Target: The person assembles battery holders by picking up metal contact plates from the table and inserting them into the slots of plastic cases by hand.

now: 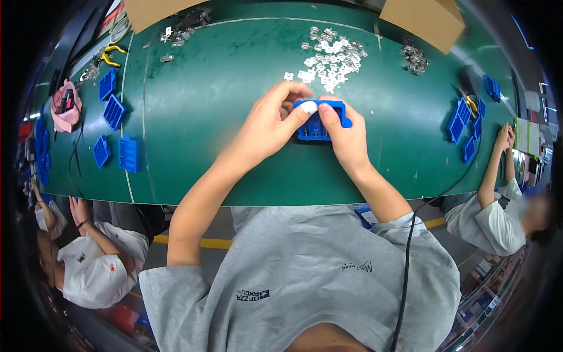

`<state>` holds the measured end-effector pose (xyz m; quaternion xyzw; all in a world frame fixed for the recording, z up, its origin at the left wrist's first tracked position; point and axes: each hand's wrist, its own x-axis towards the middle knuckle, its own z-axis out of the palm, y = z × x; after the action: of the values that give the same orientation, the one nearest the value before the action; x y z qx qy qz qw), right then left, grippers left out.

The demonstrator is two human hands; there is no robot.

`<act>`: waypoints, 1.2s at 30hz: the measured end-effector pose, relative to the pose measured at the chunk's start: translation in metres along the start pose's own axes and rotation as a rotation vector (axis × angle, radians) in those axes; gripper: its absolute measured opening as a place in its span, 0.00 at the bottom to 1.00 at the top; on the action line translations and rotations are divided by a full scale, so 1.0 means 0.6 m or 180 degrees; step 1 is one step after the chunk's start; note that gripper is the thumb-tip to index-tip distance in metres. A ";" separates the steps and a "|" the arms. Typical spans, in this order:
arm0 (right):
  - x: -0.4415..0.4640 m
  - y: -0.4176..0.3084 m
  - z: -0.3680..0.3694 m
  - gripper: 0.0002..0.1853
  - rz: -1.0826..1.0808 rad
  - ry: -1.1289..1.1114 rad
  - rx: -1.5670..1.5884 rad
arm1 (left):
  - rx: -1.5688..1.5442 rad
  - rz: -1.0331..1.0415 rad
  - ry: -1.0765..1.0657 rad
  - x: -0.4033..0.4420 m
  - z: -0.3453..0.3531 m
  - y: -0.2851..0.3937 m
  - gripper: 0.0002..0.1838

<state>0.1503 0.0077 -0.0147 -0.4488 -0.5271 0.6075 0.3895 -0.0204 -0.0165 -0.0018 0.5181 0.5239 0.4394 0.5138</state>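
Observation:
A blue plastic frame [315, 132] with narrow compartments is held between both hands above the green table, and small metallic pieces show near its lower edge. My left hand [264, 124] grips its left side, with a white covering on the thumb tip pressed at the top edge. On the right side, my right hand [350, 138] is closed round the frame, its thumb resting over the front. Just beyond the hands lies a spread of small silvery-white parts [334, 61].
Blue trays [128, 154] lie on the left and more [458, 120] on the right. Yellow-handled pliers [110, 56], a pink bag [65, 107], dark metal parts [414, 58] and a cardboard box [423, 23] surround the work area. Co-workers [99, 264] [495, 220] sit either side.

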 end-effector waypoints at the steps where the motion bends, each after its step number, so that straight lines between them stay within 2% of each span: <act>1: -0.001 0.000 -0.002 0.17 -0.0023 -0.0015 -0.0137 | 0.0062 -0.0089 -0.0108 0.000 -0.004 -0.003 0.12; 3: -0.001 -0.004 -0.004 0.16 -0.0073 -0.0066 -0.0406 | 0.0195 -0.0266 -0.0306 0.001 -0.012 -0.007 0.12; 6: 0.000 -0.012 -0.004 0.15 -0.0003 -0.0056 -0.0528 | 0.0587 0.0200 -0.0186 -0.001 -0.007 -0.011 0.12; 9: 0.002 -0.012 -0.004 0.15 0.0001 -0.0078 -0.0551 | 0.0679 0.0359 -0.0006 -0.003 0.002 -0.013 0.12; 13: 0.010 0.001 -0.007 0.15 -0.0032 -0.0062 -0.0433 | 0.0477 0.0295 0.0078 0.003 0.006 -0.018 0.10; 16: 0.021 0.000 -0.021 0.15 -0.0075 0.0257 0.0071 | 0.0186 0.0274 0.0221 0.047 -0.017 -0.034 0.11; 18: 0.031 -0.006 -0.034 0.16 0.0038 0.0564 0.0811 | 0.1362 0.0838 0.0614 0.117 -0.040 -0.047 0.13; 19: 0.040 -0.002 -0.049 0.17 0.0099 0.0572 0.1124 | 0.1874 0.0866 0.0665 0.142 -0.044 -0.025 0.13; 23: 0.064 -0.017 -0.077 0.18 -0.0003 0.1020 0.1754 | 0.2514 0.1464 0.0430 0.240 -0.033 -0.050 0.14; 24: 0.073 -0.007 -0.085 0.18 -0.0119 0.1092 0.1638 | 0.2741 0.1514 0.0368 0.255 -0.029 -0.056 0.15; 26: 0.091 0.021 -0.098 0.19 -0.0330 0.1267 0.1405 | 0.2986 0.1436 0.0266 0.251 -0.012 -0.040 0.16; 28: 0.081 0.000 -0.099 0.20 -0.0193 0.1257 0.1468 | 0.3195 0.1481 0.0255 0.245 0.000 -0.033 0.15; 36: 0.085 0.008 -0.096 0.20 -0.0154 0.1169 0.1417 | 0.3066 0.1636 0.0203 0.217 0.022 -0.040 0.10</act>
<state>0.1907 0.0719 -0.0287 -0.4421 -0.3119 0.6073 0.5818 -0.0010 0.1103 -0.0379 0.7926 0.5377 0.2766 0.0785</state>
